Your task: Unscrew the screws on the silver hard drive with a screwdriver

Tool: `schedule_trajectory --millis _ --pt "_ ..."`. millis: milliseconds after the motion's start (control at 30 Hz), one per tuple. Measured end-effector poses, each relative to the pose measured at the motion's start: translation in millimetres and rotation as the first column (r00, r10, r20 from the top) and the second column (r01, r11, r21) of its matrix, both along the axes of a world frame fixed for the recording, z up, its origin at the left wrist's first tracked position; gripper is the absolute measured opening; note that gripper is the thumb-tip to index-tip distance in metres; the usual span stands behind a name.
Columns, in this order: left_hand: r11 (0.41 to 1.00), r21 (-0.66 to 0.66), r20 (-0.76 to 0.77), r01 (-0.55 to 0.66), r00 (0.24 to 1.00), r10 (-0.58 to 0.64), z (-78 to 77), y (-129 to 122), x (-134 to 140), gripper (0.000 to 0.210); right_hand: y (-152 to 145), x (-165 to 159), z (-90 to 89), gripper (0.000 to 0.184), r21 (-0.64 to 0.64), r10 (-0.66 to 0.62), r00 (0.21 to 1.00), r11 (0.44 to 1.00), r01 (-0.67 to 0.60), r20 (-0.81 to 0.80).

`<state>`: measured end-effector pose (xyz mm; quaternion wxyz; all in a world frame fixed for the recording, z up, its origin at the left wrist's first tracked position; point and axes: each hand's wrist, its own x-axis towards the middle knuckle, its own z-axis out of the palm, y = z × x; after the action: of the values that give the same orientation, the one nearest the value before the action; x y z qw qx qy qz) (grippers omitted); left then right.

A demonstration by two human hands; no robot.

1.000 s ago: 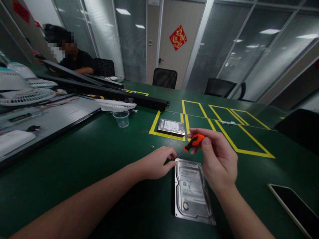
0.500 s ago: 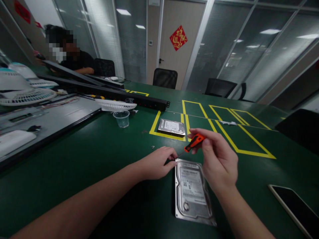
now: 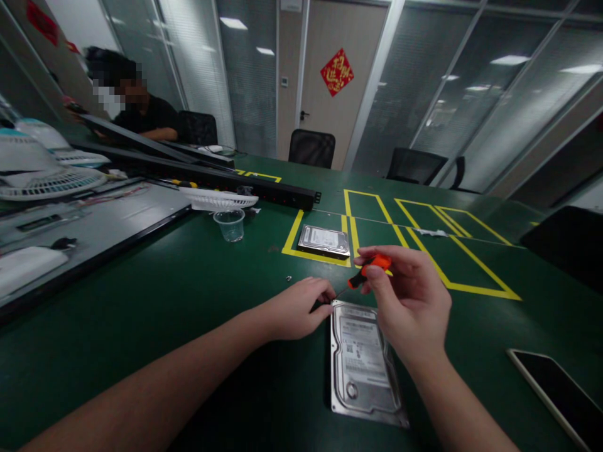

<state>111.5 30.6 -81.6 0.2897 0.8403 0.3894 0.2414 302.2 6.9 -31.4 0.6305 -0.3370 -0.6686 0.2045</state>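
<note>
A silver hard drive (image 3: 360, 361) lies flat on the table, its label facing up. My right hand (image 3: 414, 301) is closed around the orange and black handle of a screwdriver (image 3: 370, 271), whose thin shaft slants down to the drive's upper left corner. At that same corner, my left hand (image 3: 301, 307) has its thumb and curled fingers against the drive, close to the screwdriver's tip. The fingers hide the exact contact of tip and corner. Left of the drive's far end lie tiny metal pieces, apparently screws (image 3: 289, 277).
Another hard drive (image 3: 324, 241) rests inside a yellow tape outline. A clear plastic cup (image 3: 230, 225) stands near a long black bar (image 3: 273, 191). Fan parts (image 3: 47, 176) and a large flat panel (image 3: 117, 216) occupy the left. A phone (image 3: 560, 395) lies right. Across the table sits a person (image 3: 155, 116).
My right fingers and thumb have shifted on the screwdriver's handle, and the handle shows turned. My left hand and the hard drive have stayed in place.
</note>
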Motion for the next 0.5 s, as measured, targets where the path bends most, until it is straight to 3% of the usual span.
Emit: schedule_trajectory --millis 233,500 --pt "1.000 0.022 0.006 0.009 1.000 -0.009 -2.2 1.0 -0.7 0.010 1.1 4.9 -1.7 0.029 -0.064 0.078 0.997 0.995 -0.077 0.006" --pt "1.000 0.016 0.011 0.009 1.000 -0.009 -2.3 0.4 -1.1 0.011 -2.2 0.4 1.3 0.019 -0.038 0.054 0.998 0.998 -0.055 -0.016"
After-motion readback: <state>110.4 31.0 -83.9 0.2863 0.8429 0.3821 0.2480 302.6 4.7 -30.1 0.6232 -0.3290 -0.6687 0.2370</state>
